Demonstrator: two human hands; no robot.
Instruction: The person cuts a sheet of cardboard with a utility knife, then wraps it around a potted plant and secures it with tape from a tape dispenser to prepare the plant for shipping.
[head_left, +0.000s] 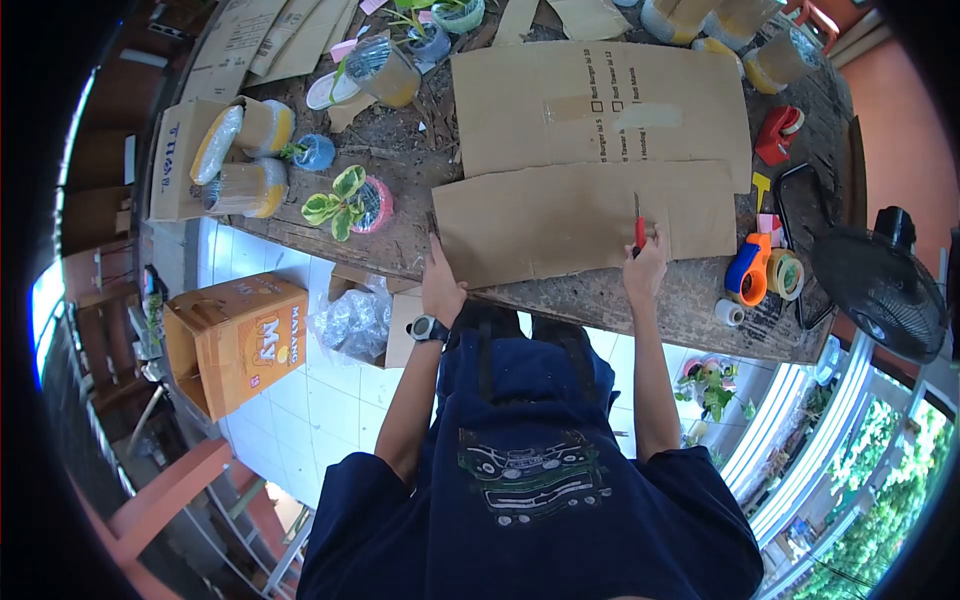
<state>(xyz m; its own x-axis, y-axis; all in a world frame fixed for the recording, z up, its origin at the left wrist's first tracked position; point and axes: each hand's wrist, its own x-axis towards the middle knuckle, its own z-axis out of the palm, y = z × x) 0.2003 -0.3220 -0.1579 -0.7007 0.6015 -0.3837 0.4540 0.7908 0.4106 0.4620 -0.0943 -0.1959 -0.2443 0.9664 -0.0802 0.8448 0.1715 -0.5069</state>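
My right hand (pixel 647 268) grips a red utility knife (pixel 639 228), its blade on a flattened cardboard sheet (pixel 560 220) lying on the worn wooden table (pixel 600 290). My left hand (pixel 441 283), with a wristwatch, presses flat on the sheet's near left corner. A second, larger cardboard piece (pixel 600 105) with printed text lies just beyond, partly under the first.
Right of the sheet are an orange-blue tape dispenser (pixel 750 268), tape rolls, a red dispenser (pixel 778 132) and a black fan (pixel 880 285). Left are potted plants (pixel 345 198), wrapped rolls (pixel 245 160) and cardboard boxes. An orange box (pixel 240 340) stands on the tiled floor.
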